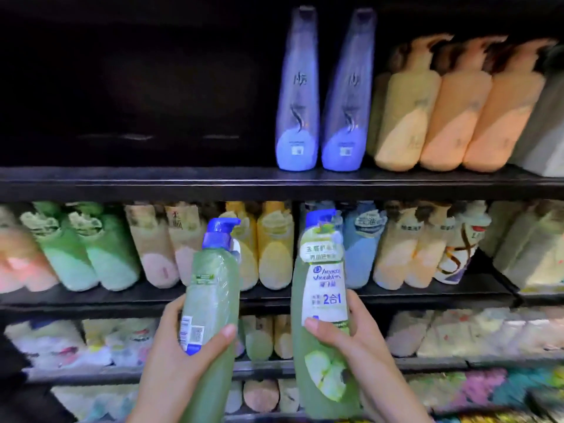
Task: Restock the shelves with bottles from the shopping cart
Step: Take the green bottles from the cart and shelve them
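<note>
Our left hand (186,355) wraps a green pump bottle (210,303), label turned away; our right hand (354,346) grips a second green bottle (323,300) facing us; both are upright before the stocked middle shelf (274,296); beyond, the top shelf (137,178) lies bare left of two blue bottles (320,96); we judge it wise to lift them there and turn the labels outward.

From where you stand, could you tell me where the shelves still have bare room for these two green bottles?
The top shelf is bare along its whole left stretch, up to the two purple bottles; right of those, orange pump bottles pack it. The middle shelf is crowded edge to edge, and the lower rows look full too.
</note>
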